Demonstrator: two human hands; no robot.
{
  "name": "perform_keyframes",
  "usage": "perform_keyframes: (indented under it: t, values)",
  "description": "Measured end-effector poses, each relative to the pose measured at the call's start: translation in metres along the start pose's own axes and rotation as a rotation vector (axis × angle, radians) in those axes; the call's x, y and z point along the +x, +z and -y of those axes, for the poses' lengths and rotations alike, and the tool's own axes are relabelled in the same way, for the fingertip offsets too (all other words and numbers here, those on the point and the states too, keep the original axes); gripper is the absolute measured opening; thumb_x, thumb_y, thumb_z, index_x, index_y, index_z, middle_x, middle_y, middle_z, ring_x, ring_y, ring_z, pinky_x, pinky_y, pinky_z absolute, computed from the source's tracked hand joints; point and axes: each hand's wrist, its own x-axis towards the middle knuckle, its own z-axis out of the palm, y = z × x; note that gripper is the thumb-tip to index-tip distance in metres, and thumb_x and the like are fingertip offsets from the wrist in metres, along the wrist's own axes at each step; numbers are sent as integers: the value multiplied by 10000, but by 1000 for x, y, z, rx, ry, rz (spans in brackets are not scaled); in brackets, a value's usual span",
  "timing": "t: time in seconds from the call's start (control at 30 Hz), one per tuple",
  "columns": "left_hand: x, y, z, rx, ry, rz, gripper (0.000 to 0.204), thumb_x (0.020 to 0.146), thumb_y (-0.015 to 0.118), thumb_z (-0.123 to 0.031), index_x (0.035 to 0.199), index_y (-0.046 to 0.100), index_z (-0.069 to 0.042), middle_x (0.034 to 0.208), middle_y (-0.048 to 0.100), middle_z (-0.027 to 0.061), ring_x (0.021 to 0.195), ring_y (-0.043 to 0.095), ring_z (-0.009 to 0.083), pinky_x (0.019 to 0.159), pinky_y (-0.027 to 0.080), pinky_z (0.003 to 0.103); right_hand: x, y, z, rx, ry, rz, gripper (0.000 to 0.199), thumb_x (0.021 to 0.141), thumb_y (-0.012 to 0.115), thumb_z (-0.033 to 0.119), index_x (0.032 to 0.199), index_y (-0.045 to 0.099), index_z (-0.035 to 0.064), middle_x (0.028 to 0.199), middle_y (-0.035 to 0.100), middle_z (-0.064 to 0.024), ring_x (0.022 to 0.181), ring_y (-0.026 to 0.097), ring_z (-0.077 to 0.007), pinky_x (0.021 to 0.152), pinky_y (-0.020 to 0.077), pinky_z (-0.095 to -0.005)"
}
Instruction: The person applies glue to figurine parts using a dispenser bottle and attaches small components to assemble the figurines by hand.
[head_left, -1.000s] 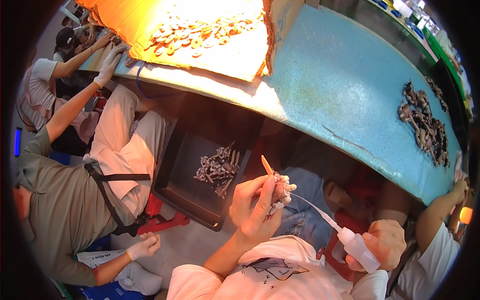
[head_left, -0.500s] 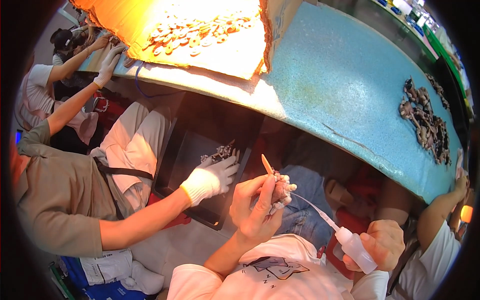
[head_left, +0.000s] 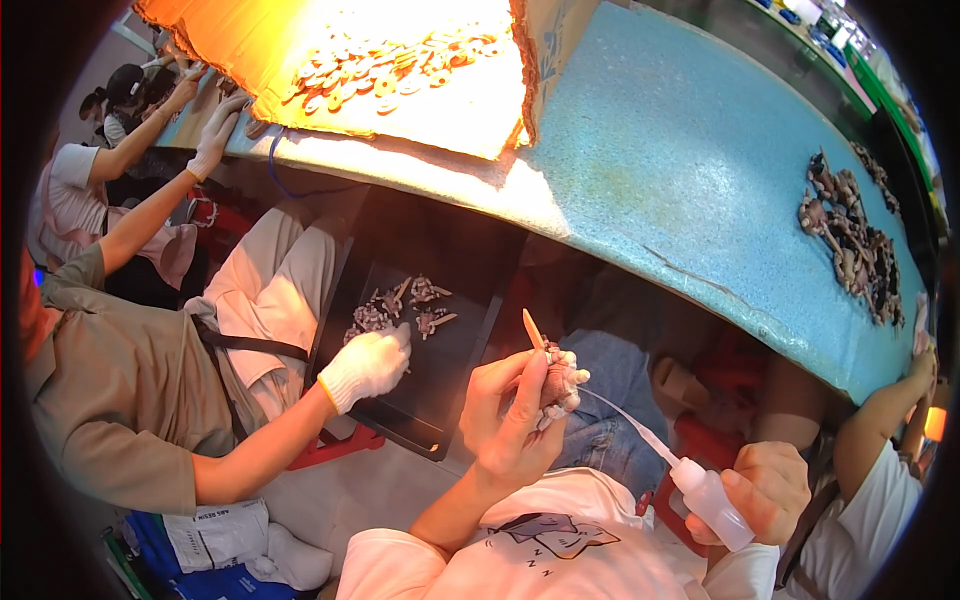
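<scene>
My left hand (head_left: pixel 508 415) pinches a small brownish-pink figurine (head_left: pixel 562 385) with pale knobs, from which a tan pointed piece (head_left: pixel 533 328) sticks up. In my right hand (head_left: pixel 768 492) is a translucent white squeeze bottle (head_left: pixel 712 503), tilted so that its long thin nozzle (head_left: pixel 640 428) reaches up and left. The nozzle's tip is at the figurine's right side; whether it touches cannot be made out. Both hands are held in front of my chest, below the table edge.
A co-worker's gloved hand (head_left: pixel 370 362) is in a black tray (head_left: pixel 440 385) with several small figurines (head_left: pixel 425 290). Small ring-shaped pieces (head_left: pixel 390 70) lie on brightly lit cardboard (head_left: pixel 450 125). Dark figurines (head_left: pixel 850 235) lie in a heap on the blue table (head_left: pixel 680 140). Another person sits at right.
The co-worker's gloved hand has moved left within the tray, uncovering several figurines there. My hands, the figurine and the bottle have hardly moved.
</scene>
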Motion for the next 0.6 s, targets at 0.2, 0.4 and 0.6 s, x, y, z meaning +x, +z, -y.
perform_keyframes:
  t: [0.2, 0.4, 0.6]
  values:
    - [1, -1, -1, 18, -19, 20, 503, 631, 708, 117, 1106, 544, 107, 1016, 532, 186, 832, 583, 217, 668, 519, 249, -3, -1, -2, -5, -7, 23, 378, 555, 793, 153, 829, 582, 0, 496, 392, -8, 368, 362, -127, 341, 250, -227]
    - [0, -6, -2, 27, -42, 9, 525, 601, 727, 97, 1096, 552, 100, 991, 554, 188, 826, 580, 224, 705, 498, 277, -3, 3, -2, 6, -16, 1, 371, 556, 796, 157, 822, 584, 9, 494, 386, -2, 368, 365, -127, 345, 254, -226]
    - [3, -1, -5, -69, -48, 32, 567, 600, 708, 120, 1136, 522, 99, 987, 553, 193, 832, 579, 232, 701, 502, 283, -4, -2, -3, 52, -4, -7, 408, 576, 814, 210, 845, 576, 16, 499, 427, -5, 368, 370, -125, 350, 267, -228]
